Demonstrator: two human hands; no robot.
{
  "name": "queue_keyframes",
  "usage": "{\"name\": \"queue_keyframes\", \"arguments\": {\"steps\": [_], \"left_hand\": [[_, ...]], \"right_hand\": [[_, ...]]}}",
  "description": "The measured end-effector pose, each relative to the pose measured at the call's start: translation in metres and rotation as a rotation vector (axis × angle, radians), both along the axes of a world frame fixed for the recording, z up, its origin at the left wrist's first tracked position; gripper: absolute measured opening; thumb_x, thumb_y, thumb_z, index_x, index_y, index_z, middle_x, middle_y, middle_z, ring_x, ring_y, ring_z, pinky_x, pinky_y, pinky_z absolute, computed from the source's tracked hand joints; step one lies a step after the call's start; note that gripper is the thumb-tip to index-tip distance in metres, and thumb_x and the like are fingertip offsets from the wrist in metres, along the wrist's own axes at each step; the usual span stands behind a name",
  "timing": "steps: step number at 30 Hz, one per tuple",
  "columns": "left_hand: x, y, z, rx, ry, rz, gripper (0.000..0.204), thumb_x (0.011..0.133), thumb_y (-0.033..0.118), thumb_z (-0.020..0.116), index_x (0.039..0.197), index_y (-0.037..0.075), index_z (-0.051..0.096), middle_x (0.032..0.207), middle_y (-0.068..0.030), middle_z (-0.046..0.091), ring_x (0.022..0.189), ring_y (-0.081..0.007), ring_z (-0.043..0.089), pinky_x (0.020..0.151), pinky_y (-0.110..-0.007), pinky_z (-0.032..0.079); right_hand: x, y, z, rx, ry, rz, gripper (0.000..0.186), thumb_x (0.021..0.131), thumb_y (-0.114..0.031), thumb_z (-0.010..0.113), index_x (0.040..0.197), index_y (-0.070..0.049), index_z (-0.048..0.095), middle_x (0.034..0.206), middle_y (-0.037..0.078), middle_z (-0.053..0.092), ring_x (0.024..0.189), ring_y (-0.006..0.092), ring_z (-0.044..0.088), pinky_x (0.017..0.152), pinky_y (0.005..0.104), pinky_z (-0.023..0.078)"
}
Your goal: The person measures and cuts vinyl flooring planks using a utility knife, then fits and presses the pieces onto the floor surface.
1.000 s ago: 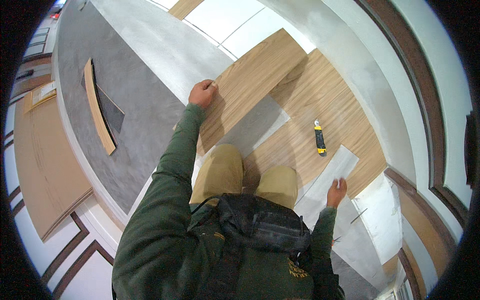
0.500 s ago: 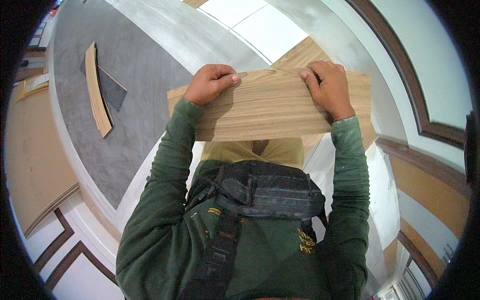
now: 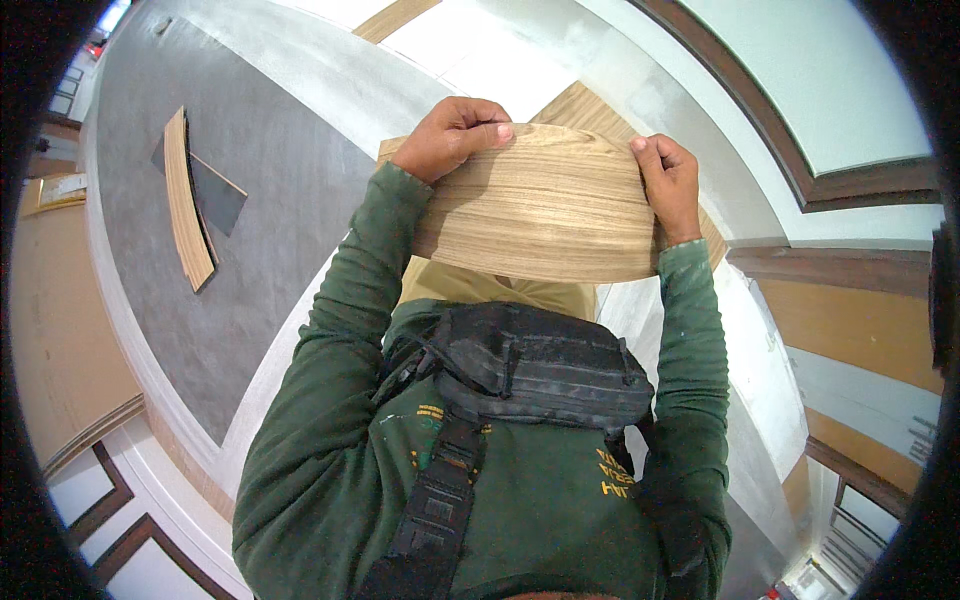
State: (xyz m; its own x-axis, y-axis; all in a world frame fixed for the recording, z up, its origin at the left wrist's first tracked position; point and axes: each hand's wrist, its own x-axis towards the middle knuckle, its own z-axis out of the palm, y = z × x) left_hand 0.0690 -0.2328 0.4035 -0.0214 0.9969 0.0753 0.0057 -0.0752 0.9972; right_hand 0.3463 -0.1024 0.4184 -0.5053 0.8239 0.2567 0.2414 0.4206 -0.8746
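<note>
A wood-grain flooring plank (image 3: pixel 540 205) is held up in front of my waist, its patterned face toward me and its surface bowed. At its upper left edge, my left hand (image 3: pixel 455 138) is closed with the thumb on the face and the fingers curled behind. My right hand (image 3: pixel 670 188) pinches the upper right end between thumb and fingers. The fingers behind the plank are partly hidden. Just beyond it, another wood-grain plank (image 3: pixel 583 108) lies at an angle, partly covered by the held one.
On the grey floor (image 3: pixel 290 160) at left, a narrow wood-grain strip (image 3: pixel 186 215) lies across a dark piece (image 3: pixel 228 208). A large brown board (image 3: pixel 75 330) stands at far left. Dark-trimmed wall panelling (image 3: pixel 790 150) runs along the right, above brown boxes (image 3: pixel 850 320) and white sheeting (image 3: pixel 765 350).
The held plank has gone from nearly flat to bowed. My hands have drawn closer together, and my right hand has shifted from gripping over the top edge to pinching the end.
</note>
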Motion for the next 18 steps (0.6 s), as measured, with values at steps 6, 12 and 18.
{"name": "queue_keyframes", "arguments": {"steps": [6,12,18], "left_hand": [[0.007,0.009,0.018,0.068,-0.034,-0.022,0.026,0.089,0.028,0.069,0.093,0.002,0.07,0.08,-0.0022,0.066,0.074,-0.0102,0.057,0.068,-0.026,0.046],[0.017,0.019,0.028,0.061,-0.067,-0.036,0.026,0.089,0.026,0.069,0.092,0.0,0.071,0.079,-0.0032,0.067,0.073,-0.0106,0.058,0.069,-0.027,0.047],[0.03,0.023,0.037,0.071,-0.063,-0.036,0.022,0.088,0.024,0.067,0.085,0.002,0.068,0.073,0.0011,0.061,0.07,-0.0088,0.053,0.067,-0.026,0.043]], "right_hand": [[0.003,0.001,0.001,-0.053,0.104,-0.065,0.033,0.094,-0.024,0.066,0.071,-0.002,0.061,0.063,-0.007,0.049,0.062,0.0045,0.041,0.055,0.0245,0.035],[0.003,0.001,-0.003,-0.119,0.252,-0.105,0.036,0.096,-0.025,0.064,0.067,-0.005,0.056,0.064,-0.008,0.048,0.063,0.0039,0.039,0.056,0.0234,0.033],[0.006,0.003,-0.023,-0.099,0.332,-0.121,0.035,0.098,-0.025,0.061,0.069,-0.005,0.056,0.067,-0.009,0.047,0.065,0.0037,0.038,0.057,0.0236,0.033]]}}
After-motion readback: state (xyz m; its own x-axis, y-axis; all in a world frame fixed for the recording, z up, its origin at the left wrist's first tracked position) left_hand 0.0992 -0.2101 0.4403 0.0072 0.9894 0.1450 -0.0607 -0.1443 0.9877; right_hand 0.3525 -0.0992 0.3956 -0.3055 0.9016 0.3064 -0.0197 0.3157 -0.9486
